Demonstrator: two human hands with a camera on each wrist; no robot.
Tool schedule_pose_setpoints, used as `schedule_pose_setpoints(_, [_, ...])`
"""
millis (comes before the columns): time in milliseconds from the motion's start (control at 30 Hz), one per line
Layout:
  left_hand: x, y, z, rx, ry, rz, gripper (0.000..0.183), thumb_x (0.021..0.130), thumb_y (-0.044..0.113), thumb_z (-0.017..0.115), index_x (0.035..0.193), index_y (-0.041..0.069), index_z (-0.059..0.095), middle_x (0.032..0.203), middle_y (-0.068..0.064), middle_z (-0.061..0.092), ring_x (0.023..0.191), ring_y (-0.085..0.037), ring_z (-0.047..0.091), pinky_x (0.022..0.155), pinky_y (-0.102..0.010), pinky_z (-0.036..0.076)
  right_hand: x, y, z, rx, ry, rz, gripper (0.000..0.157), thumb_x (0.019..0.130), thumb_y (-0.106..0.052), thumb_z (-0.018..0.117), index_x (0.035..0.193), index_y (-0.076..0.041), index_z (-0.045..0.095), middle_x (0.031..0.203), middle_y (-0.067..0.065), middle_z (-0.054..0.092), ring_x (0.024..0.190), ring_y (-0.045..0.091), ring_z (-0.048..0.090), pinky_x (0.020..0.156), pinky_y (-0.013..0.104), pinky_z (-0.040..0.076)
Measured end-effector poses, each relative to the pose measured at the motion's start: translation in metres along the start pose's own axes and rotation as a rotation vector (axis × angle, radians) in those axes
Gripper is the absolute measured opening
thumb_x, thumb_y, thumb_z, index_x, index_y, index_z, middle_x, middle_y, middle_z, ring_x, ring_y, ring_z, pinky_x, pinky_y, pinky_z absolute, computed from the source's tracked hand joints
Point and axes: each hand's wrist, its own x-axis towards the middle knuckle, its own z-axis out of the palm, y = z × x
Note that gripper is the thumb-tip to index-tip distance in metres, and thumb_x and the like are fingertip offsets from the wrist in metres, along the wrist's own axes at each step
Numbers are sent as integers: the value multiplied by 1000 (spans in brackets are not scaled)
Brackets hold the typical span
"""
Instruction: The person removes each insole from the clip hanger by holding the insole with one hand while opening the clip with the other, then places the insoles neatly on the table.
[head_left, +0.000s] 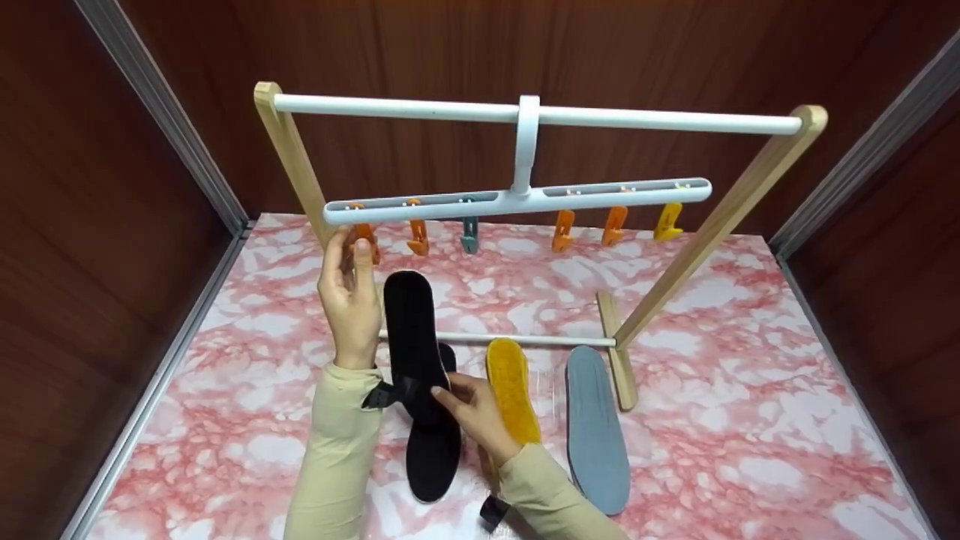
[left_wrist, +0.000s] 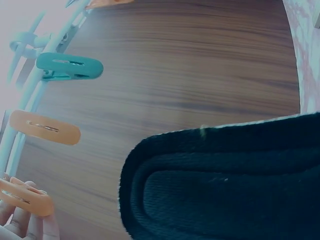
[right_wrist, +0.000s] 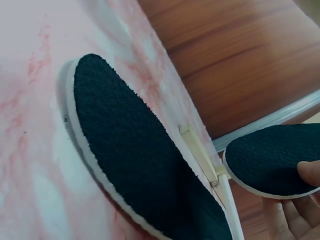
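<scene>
My right hand [head_left: 480, 412] pinches a black insole [head_left: 410, 315] near its lower end, thumb on top and fingers beneath, as the right wrist view shows. The held insole is raised off the table. Below it lies a second black insole [right_wrist: 130, 145]. At the left end of the white hanger [head_left: 442, 210], my left hand [head_left: 350, 300] grips the outermost orange clip [left_wrist: 27, 198] with thumb and fingers. That clip is partly hidden by the hand in the head view. The raised insole's rounded far end is to the right of this hand, apart from the clip.
Along the hanger are another orange clip [head_left: 418, 236], a teal clip [head_left: 469, 236] and several orange and yellow ones. A wooden stand with a white rail [head_left: 637, 118] bears the hanger. A yellow insole [head_left: 512, 382] and a grey insole [head_left: 596, 427] lie on the pink marbled table [head_left: 750, 420].
</scene>
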Motion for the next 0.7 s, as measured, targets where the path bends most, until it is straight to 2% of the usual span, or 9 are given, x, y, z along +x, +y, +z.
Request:
schedule_pose_setpoints(100, [0,0,0,5,-5,2,32,101,12,47,123,-9,52,100,-10,58,91,-13,54,84,-23,45,-4,2,-2,-2,-23,-1,14,88,4,61,96,15,67,92,30,68,77,12,63,71,17,51])
schedule_pose_setpoints(133, [0,0,0,5,-8,4,30,101,11,46,123,-9,52,98,-5,57,90,-13,53,83,-24,44,-5,2,-3,-5,-30,-1,14,88,4,61,96,15,67,92,30,68,77,12,64,71,17,51])
schedule_pose_setpoints(233, [2,0,1,1,-21,14,30,102,10,43,123,-9,52,95,-3,55,88,-13,52,81,-24,43,-10,1,-6,-13,-52,7,15,88,3,62,97,14,67,93,30,68,78,12,65,71,18,52])
schedule_pose_setpoints(433, [3,0,2,0,-22,8,33,102,8,42,127,-11,48,106,-14,56,95,-14,52,86,-25,43,-19,2,-9,-23,-78,39,16,87,4,62,99,14,67,95,30,69,83,20,68,72,18,53])
schedule_pose_setpoints(533, [2,0,2,4,-19,-15,45,101,22,45,131,-11,45,112,-19,55,99,-13,52,90,-26,42,-23,4,-8,-34,-91,33,16,87,5,61,98,15,67,95,31,68,84,24,69,72,19,53])
schedule_pose_setpoints(600, [1,0,2,8,-25,-22,58,96,35,48,132,-11,43,113,-17,54,100,-14,51,90,-25,42,-25,6,-8,-44,-98,37,16,86,5,62,98,16,67,95,31,68,85,28,70,72,20,54])
schedule_pose_setpoints(700, [0,0,3,0,-42,-32,75,86,50,51,132,-9,41,113,-13,52,100,-13,49,70,-18,43,-28,8,-8,-33,-99,75,19,86,5,62,101,16,66,95,32,68,87,35,69,72,20,54])
